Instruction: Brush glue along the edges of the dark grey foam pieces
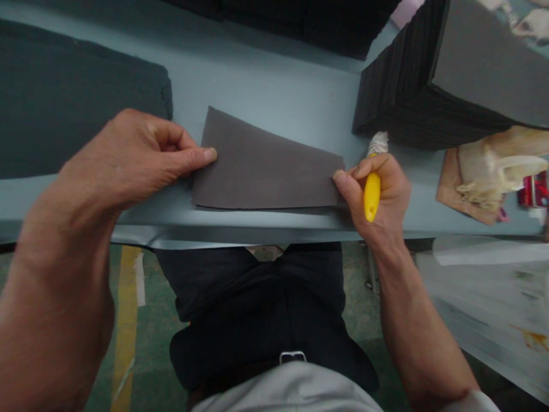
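Between my hands is a flat dark grey panel [266, 166], wider on the left and narrower on the right, near the table's front edge. My left hand [150, 154] pinches its left edge, thumb on top. At the narrow end, my right hand [381, 189] pinches the panel between thumb and finger. The same hand also keeps hold of a brush [372, 197] with a yellow handle, its pale bristles pointing away from me. The fingers beneath the panel are hidden.
A tall stack of dark grey panels [394, 86] stands at the right back. A dark block-like pile [77, 103] lies at the left, and black material [291, 23] is at the back. On the right, a whitish glue-crusted container [480, 171] sits on a brown board [454, 197].
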`<state>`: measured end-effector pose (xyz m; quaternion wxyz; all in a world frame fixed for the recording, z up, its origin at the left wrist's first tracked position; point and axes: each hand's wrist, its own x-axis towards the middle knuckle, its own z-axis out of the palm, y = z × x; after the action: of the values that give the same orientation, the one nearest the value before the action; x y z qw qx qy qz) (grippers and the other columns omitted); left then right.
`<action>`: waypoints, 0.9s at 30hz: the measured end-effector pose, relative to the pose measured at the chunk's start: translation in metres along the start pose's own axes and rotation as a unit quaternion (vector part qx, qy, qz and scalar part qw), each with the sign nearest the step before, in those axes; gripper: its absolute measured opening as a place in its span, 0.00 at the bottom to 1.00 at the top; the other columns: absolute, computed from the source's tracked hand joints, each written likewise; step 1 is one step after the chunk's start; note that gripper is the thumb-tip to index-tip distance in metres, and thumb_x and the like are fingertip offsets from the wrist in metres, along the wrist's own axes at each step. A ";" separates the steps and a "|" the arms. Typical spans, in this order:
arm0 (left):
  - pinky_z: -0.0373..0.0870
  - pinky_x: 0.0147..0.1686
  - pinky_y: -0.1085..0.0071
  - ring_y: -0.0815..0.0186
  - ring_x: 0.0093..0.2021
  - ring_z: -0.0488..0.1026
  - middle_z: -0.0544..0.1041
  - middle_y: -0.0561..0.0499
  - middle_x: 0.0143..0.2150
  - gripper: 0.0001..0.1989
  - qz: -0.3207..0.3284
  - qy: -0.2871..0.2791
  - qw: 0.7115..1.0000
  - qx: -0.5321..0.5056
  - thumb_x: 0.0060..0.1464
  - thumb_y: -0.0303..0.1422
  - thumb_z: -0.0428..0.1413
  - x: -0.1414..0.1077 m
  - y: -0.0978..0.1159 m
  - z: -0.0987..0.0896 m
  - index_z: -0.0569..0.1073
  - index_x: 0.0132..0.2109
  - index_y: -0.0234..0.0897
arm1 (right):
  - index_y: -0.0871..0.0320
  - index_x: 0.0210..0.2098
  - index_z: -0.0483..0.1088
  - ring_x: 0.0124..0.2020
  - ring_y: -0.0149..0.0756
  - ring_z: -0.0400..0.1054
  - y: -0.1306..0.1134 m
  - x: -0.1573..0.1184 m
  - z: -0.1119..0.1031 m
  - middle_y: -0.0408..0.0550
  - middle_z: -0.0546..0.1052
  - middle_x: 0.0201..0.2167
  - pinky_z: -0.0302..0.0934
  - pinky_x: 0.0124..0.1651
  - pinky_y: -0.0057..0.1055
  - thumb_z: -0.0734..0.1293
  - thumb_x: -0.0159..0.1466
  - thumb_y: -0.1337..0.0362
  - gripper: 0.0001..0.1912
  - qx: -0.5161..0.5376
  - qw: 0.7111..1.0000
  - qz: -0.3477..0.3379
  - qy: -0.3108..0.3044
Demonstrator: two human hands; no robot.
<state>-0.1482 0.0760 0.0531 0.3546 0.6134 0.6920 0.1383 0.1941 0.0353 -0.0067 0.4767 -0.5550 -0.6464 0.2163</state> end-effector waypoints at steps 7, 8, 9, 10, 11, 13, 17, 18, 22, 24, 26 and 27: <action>0.49 0.28 0.73 0.75 0.24 0.59 0.64 0.59 0.19 0.29 0.009 -0.014 1.000 -0.016 0.43 0.59 0.61 0.001 0.002 -0.001 0.76 0.27 0.33 | 0.48 0.34 0.67 0.25 0.34 0.62 -0.005 -0.001 0.002 0.38 0.71 0.27 0.59 0.28 0.36 0.78 0.64 0.53 0.16 -0.002 1.000 0.006 0.000; 0.48 0.27 0.73 0.74 0.24 0.59 0.64 0.59 0.19 0.29 0.008 -0.015 1.000 -0.016 0.43 0.59 0.61 0.001 0.002 -0.001 0.76 0.27 0.34 | 0.48 0.34 0.67 0.25 0.35 0.62 -0.005 -0.001 0.002 0.38 0.71 0.26 0.59 0.28 0.37 0.78 0.64 0.54 0.16 -0.004 1.000 0.005 -0.001; 0.48 0.28 0.73 0.74 0.24 0.59 0.65 0.58 0.19 0.29 0.008 -0.014 1.000 -0.015 0.43 0.59 0.61 0.002 0.002 -0.001 0.76 0.28 0.33 | 0.48 0.33 0.67 0.25 0.35 0.62 -0.005 -0.001 0.001 0.38 0.71 0.26 0.60 0.29 0.37 0.78 0.64 0.54 0.16 -0.006 1.000 0.004 -0.002; 0.48 0.28 0.73 0.74 0.25 0.59 0.65 0.58 0.19 0.29 0.009 -0.014 1.000 -0.015 0.43 0.59 0.61 0.002 0.002 -0.001 0.77 0.28 0.33 | 0.48 0.33 0.67 0.25 0.35 0.63 -0.005 0.000 0.001 0.38 0.71 0.26 0.60 0.29 0.37 0.78 0.64 0.55 0.16 -0.008 1.000 0.005 -0.002; 0.48 0.28 0.73 0.75 0.25 0.59 0.65 0.58 0.19 0.29 0.011 -0.014 1.000 -0.016 0.44 0.59 0.61 0.002 0.002 -0.001 0.77 0.28 0.33 | 0.49 0.33 0.67 0.25 0.35 0.63 -0.005 0.000 0.001 0.38 0.71 0.26 0.61 0.30 0.37 0.78 0.64 0.55 0.16 -0.010 1.000 0.005 -0.001; 0.49 0.28 0.73 0.75 0.24 0.59 0.66 0.58 0.19 0.29 0.013 -0.016 1.000 -0.018 0.44 0.59 0.61 0.002 0.001 0.000 0.77 0.29 0.33 | 0.49 0.33 0.67 0.25 0.35 0.63 -0.005 0.000 0.000 0.38 0.71 0.26 0.62 0.31 0.37 0.79 0.63 0.57 0.16 -0.013 1.000 0.005 0.004; 0.49 0.27 0.72 0.74 0.24 0.59 0.66 0.58 0.19 0.29 0.003 -0.013 1.000 -0.017 0.42 0.59 0.61 0.001 0.002 0.001 0.77 0.28 0.33 | 0.49 0.33 0.67 0.25 0.34 0.62 -0.004 0.001 -0.002 0.37 0.70 0.25 0.60 0.29 0.36 0.78 0.63 0.57 0.15 -0.011 1.000 0.013 0.002; 0.49 0.27 0.72 0.74 0.24 0.59 0.66 0.58 0.20 0.29 0.005 -0.012 1.000 -0.018 0.42 0.59 0.61 0.001 0.003 0.002 0.77 0.28 0.33 | 0.49 0.33 0.67 0.24 0.34 0.62 -0.003 0.001 -0.002 0.37 0.70 0.25 0.59 0.29 0.36 0.78 0.63 0.57 0.15 -0.009 1.000 0.013 0.000; 0.50 0.28 0.72 0.75 0.24 0.59 0.66 0.58 0.20 0.29 0.008 -0.014 1.000 -0.017 0.43 0.59 0.60 -0.001 0.003 0.002 0.77 0.28 0.32 | 0.49 0.33 0.68 0.24 0.34 0.62 -0.003 0.001 0.000 0.37 0.70 0.25 0.59 0.28 0.36 0.79 0.62 0.56 0.15 -0.004 1.000 -0.002 0.004; 0.50 0.29 0.72 0.75 0.24 0.59 0.66 0.58 0.20 0.29 0.004 -0.013 1.000 -0.017 0.42 0.59 0.60 -0.001 0.002 0.001 0.77 0.28 0.32 | 0.48 0.32 0.68 0.24 0.35 0.63 -0.003 0.001 0.000 0.38 0.70 0.25 0.60 0.28 0.36 0.79 0.62 0.55 0.16 -0.011 1.000 -0.006 0.009; 0.50 0.29 0.71 0.74 0.24 0.59 0.66 0.58 0.20 0.29 0.003 -0.012 1.000 -0.017 0.42 0.59 0.60 0.000 0.002 0.000 0.77 0.28 0.33 | 0.48 0.32 0.68 0.25 0.36 0.64 -0.003 0.001 0.001 0.39 0.71 0.25 0.61 0.28 0.37 0.79 0.62 0.55 0.16 -0.018 1.000 -0.004 0.009; 0.50 0.29 0.71 0.74 0.25 0.59 0.66 0.58 0.20 0.29 0.004 -0.012 1.000 -0.019 0.43 0.59 0.60 0.000 0.001 0.000 0.77 0.28 0.33 | 0.48 0.32 0.68 0.25 0.36 0.64 -0.003 0.001 0.001 0.39 0.71 0.25 0.61 0.28 0.38 0.79 0.62 0.55 0.16 -0.020 1.000 -0.005 0.010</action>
<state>-0.1475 0.0761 0.0541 0.3735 0.6113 0.6823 0.1456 0.1924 0.0356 -0.0045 0.4731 -0.5632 -0.6486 0.1957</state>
